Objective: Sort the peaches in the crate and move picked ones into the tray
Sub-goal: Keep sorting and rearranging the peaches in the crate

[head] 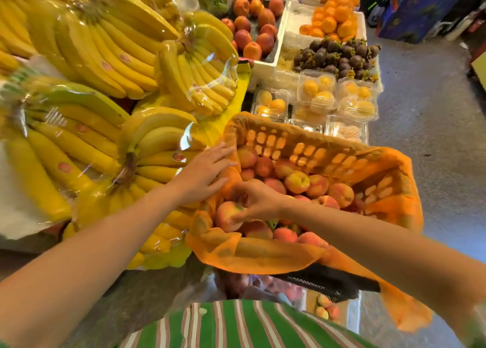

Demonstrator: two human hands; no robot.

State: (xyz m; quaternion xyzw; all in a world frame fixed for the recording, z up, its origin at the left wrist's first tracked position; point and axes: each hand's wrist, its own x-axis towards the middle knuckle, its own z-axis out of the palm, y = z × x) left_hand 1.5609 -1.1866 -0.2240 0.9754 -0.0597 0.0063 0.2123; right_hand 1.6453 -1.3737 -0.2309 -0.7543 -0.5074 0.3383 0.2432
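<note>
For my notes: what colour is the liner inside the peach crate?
Orange; the liner shows best in the head view.

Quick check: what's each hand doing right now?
Left hand: open, fingers flat on the rim of the crate.
Right hand: fingers curled round a peach.

The right hand [259, 199] grips a peach [228, 214] in the crate [302, 148], while the left hand [203, 171] rests flat on its rim beside bananas [105, 53].
</note>
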